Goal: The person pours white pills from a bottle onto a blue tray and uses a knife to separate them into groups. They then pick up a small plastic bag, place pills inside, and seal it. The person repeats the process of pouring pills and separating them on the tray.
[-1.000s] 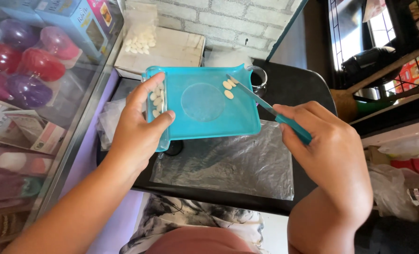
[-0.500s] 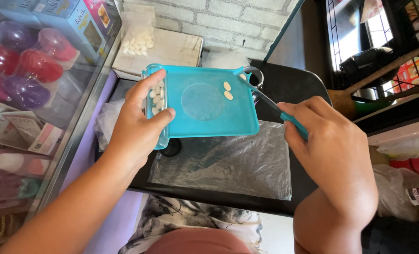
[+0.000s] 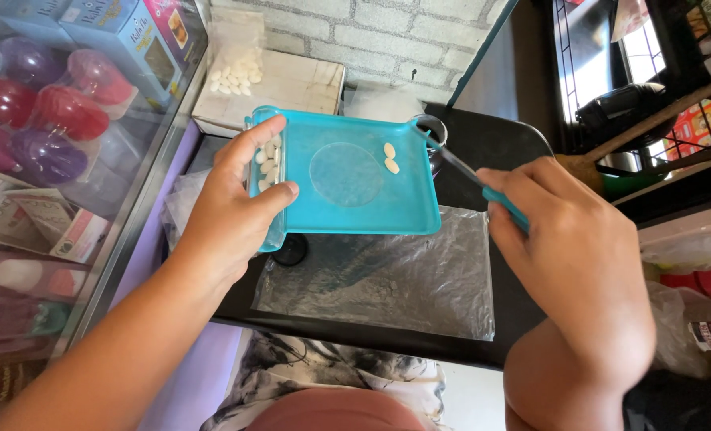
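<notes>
— Which step is this?

— Pill counting, by the look of it. The left hand (image 3: 239, 211) grips the left end of a teal pill-counting tray (image 3: 355, 215), thumb over the top and fingers curled under, holding it above a clear plastic bag (image 3: 387, 275) that lies flat on the black counter (image 3: 499, 144). The right hand (image 3: 567, 255) is closed around the teal handle of a counting spatula (image 3: 471, 177), whose thin blade points toward the tray's upper right corner, apparently just off its rim.

— What's in the tray?

— Two white oblong tablets (image 3: 390, 157) lie loose on the open platform, right of the round raised disc at the tray's middle. More white tablets (image 3: 269, 164) sit in the side trough along the tray's left edge, just beside the left thumb.

— So how far along?

— I'd judge it midway: some tablets are sorted into the trough and two are left on the platform. The next move calls for bringing the blade down behind those two and sweeping them left across the tray, with the tray kept level so nothing rolls off.

— Anything else holding tablets?

— Beyond the tray's far left corner, a small clear bag of white tablets (image 3: 235, 72) rests on a pale cardboard box (image 3: 299, 88). A small dark-rimmed jar (image 3: 431, 128) shows behind the tray's upper right corner; I cannot tell its contents.
</notes>
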